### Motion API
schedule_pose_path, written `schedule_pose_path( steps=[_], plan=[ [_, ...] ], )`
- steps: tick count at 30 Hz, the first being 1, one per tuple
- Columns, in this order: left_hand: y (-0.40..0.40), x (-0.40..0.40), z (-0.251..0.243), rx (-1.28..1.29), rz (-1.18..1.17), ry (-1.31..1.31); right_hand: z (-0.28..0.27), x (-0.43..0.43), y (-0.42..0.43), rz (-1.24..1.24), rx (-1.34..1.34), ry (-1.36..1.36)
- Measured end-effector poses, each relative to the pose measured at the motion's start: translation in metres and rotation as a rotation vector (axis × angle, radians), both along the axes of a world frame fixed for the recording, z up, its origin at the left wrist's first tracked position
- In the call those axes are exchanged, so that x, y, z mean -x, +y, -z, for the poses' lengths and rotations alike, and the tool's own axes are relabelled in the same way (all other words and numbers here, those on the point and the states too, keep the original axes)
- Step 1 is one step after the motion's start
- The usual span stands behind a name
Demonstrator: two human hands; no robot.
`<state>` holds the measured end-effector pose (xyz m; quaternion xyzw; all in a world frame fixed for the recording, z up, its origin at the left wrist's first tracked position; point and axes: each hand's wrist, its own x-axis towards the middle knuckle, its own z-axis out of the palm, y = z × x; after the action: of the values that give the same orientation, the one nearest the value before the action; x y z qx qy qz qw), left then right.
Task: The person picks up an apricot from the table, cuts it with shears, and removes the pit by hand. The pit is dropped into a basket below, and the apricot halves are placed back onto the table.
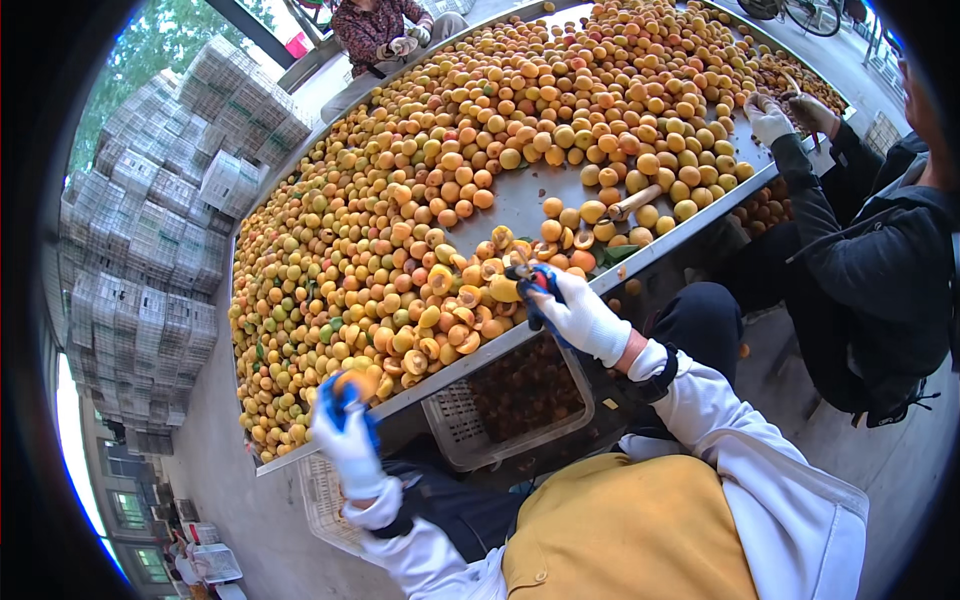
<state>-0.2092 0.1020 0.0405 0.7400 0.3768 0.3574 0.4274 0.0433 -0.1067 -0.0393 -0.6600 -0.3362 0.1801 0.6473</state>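
My left hand (347,442), in a white glove with a blue coated palm, holds an orange apricot (362,383) by the table's near edge; both are blurred. In a matching glove, my right hand (577,311) grips a small dark hand tool (517,271) with a bit of red on it. Its working end is hard to make out. Just beyond that hand, cut apricots (469,295) with open flesh lie among whole apricots (360,225) heaped on the metal table (517,196). Below the table edge, a white plastic crate (454,427) contains dark brownish pieces.
A wooden-handled tool (636,201) lies among the fruit near green leaves (619,253). At right sits a co-worker (862,247) with gloved hands over the table; another person (382,37) is across it. Stacked crates (150,225) stand left. Another crate (322,495) is by my left leg.
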Motion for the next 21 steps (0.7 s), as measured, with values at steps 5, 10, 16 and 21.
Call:
schedule_pose_path(
  steps=[5, 10, 16, 21],
  plan=[
    [0.105, 0.168, 0.000, -0.584, -0.397, 0.933, -0.018, -0.012, -0.019, 0.200, 0.020, -0.074],
    [0.096, 0.144, -0.002, -0.546, -0.376, 1.231, -0.034, -0.029, -0.049, 0.352, -0.136, 0.011],
    [0.039, -0.084, -0.023, -0.808, 0.462, 0.666, -0.034, -0.044, -0.073, 0.476, -0.335, 0.234],
    [-0.015, -0.255, 0.014, -0.742, 0.972, 0.560, -0.035, -0.055, -0.092, 0.490, -0.333, 0.291]
  ],
)
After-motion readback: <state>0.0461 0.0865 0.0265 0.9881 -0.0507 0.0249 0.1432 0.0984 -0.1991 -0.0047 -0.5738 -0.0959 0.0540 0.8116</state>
